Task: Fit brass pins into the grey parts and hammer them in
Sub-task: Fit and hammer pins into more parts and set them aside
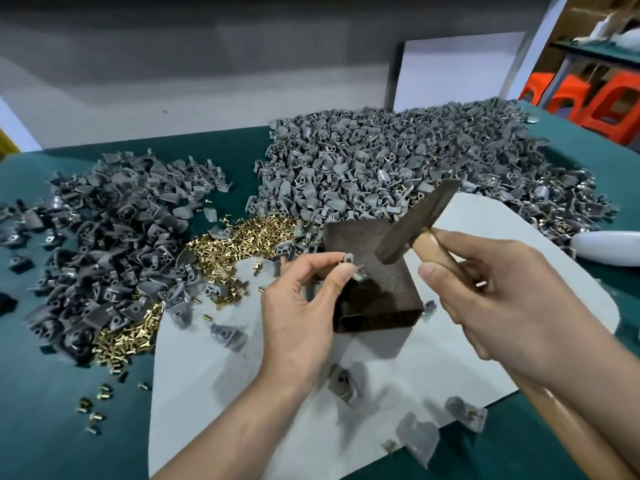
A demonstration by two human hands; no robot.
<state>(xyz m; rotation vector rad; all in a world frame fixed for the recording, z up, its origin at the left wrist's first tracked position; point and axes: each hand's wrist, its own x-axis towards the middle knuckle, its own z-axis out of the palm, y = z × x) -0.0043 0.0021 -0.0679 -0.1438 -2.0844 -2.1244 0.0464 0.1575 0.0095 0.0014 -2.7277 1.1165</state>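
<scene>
My left hand (301, 306) pinches a small grey part (350, 262) between thumb and fingers, just above the near left side of a rusty metal block (377, 306). My right hand (502, 299) grips the wooden handle of a hammer (417, 221), whose dark head is raised over the block's far right. Loose brass pins (242, 237) lie in a heap left of the block. Whether a pin sits in the held part I cannot tell.
Large heaps of grey parts lie at the left (104, 254) and at the back right (398, 161) on the green table (52, 427). A white sheet (242, 375) under the block carries a few parts. A white object (609, 247) lies at the right edge.
</scene>
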